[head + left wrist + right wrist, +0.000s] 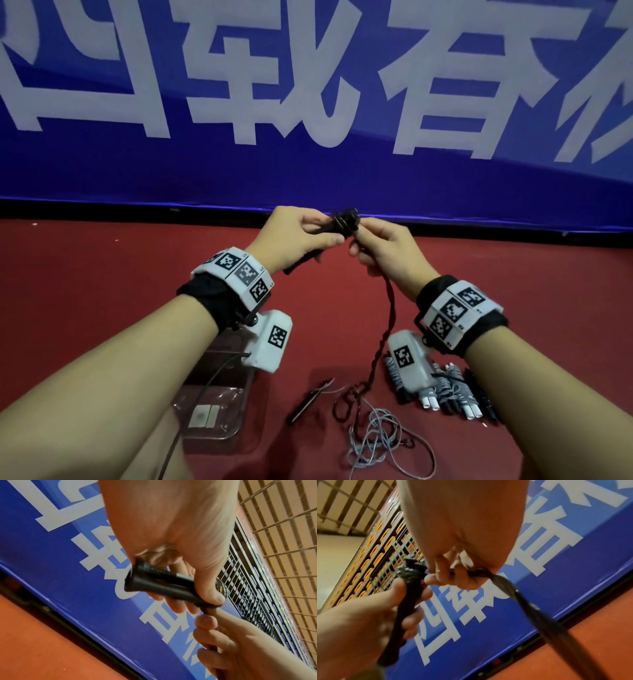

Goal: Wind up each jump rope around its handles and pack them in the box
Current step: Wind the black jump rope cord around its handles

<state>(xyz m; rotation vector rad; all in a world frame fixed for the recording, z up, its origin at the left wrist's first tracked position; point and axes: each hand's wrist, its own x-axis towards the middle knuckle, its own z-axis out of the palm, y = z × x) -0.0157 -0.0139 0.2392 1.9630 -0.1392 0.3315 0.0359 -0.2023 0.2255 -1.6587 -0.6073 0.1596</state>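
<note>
My left hand (301,236) grips a pair of black jump rope handles (159,584), held up above the red floor. A few turns of dark rope (344,221) wrap their far end. My right hand (380,250) pinches that same dark rope (505,585) just beside the handles. From there the rope (390,318) hangs down to the floor. A clear plastic box (219,404) lies under my left forearm. Wound-up ropes with white handles (448,390) lie at the lower right, partly behind my right wrist camera.
A loose grey rope (380,442) is tangled on the red floor (102,291), and a single black handle (308,401) lies left of it. A blue banner with white characters (308,102) stands along the far edge.
</note>
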